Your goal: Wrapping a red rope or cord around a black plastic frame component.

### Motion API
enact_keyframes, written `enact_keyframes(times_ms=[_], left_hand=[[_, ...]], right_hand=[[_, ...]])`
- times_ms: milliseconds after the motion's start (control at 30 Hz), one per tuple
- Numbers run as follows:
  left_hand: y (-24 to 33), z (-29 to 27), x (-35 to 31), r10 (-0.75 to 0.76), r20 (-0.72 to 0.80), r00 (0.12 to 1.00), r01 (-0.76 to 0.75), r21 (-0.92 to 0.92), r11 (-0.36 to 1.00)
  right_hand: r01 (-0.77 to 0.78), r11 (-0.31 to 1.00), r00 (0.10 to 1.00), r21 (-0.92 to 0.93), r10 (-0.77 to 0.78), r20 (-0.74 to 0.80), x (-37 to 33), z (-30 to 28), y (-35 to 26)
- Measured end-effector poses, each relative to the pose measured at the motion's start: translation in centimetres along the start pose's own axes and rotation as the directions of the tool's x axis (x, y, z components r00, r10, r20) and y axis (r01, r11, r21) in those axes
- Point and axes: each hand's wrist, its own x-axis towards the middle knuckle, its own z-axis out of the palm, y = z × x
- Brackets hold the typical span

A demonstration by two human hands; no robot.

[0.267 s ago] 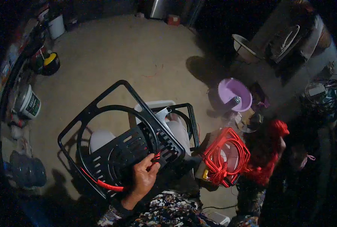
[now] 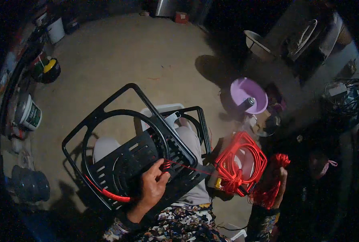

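A black frame (image 2: 137,151) with a round ring and a slotted panel lies tilted across my lap. My left hand (image 2: 152,185) pinches the ring's right side, where a few turns of red cord (image 2: 167,165) are wound. Another stretch of the ring, at the lower left, has a red wrapping (image 2: 115,197). From the pinched spot a thin red strand runs right toward the other cord. Out on the right, my right hand (image 2: 282,177) is closed around a hanging bundle of red cord (image 2: 269,196); its fingers are partly hidden by the cord.
Beside my right knee sits a red-wrapped frame (image 2: 254,149) with a ring. Beyond it stands a purple basin (image 2: 238,90) with a can inside. A second black frame (image 2: 205,129) and a white stool (image 2: 167,108) are ahead. Buckets, including a white one (image 2: 32,115), line the left.
My right hand has come down and left with the red cord bundle. The thin strand to the frame now shows stretched out. My left hand keeps its place on the ring.
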Motion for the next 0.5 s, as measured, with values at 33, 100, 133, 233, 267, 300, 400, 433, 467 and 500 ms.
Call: enact_keyframes(times_ms=[33,100,133,233,267,300,400,433,467,500], left_hand=[[0.6,-0.2,0.3,0.0,0.004,1.0,0.0,0.002,1.0],[2.1,0.1,1.1,0.052,0.087,0.995,-0.059,0.074,0.996],[1.4,0.3,1.3,0.053,0.086,0.995,-0.06,0.08,0.995],[-0.5,0.2,1.2,0.016,0.109,0.994,-0.009,-0.065,0.998],[-0.1,0.3,1.3,-0.003,0.117,0.993,0.01,-0.056,0.998],[0.1,0.4,1.4,-0.022,0.125,0.992,0.028,-0.047,0.998],[-1.2,0.6,1.1,0.055,0.094,0.994,-0.05,-0.051,0.997],[-0.9,0.5,1.0,0.053,0.093,0.994,-0.049,-0.05,0.998],[-0.3,0.3,1.0,0.02,0.08,0.997,-0.016,-0.044,0.999],[0.0,0.1,0.9,-0.014,0.067,0.998,0.017,-0.039,0.999]], right_hand=[[0.001,1.0,1.0,0.003,-0.001,-0.003,-0.4,-1.5,-0.2],[-0.074,0.988,0.996,-0.133,0.08,0.041,-1.3,-6.4,-1.2],[-0.074,0.989,0.996,-0.127,0.08,0.044,-0.9,-5.7,-0.8],[-0.117,0.966,0.968,-0.23,0.059,-0.243,0.5,-3.9,0.5],[-0.26,0.83,0.961,-0.493,0.173,-0.216,1.7,-6.1,1.0],[-0.358,0.605,0.931,-0.712,0.286,-0.225,2.6,-7.6,1.6],[-0.275,0.49,0.958,-0.827,0.215,-0.191,3.5,-7.0,5.4],[-0.233,0.493,0.967,-0.838,0.207,-0.148,3.4,-6.5,6.5],[-0.381,0.594,0.919,-0.709,0.329,-0.218,2.6,-2.3,5.8],[-0.384,0.595,0.917,-0.706,0.337,-0.215,2.5,-2.5,6.9]])
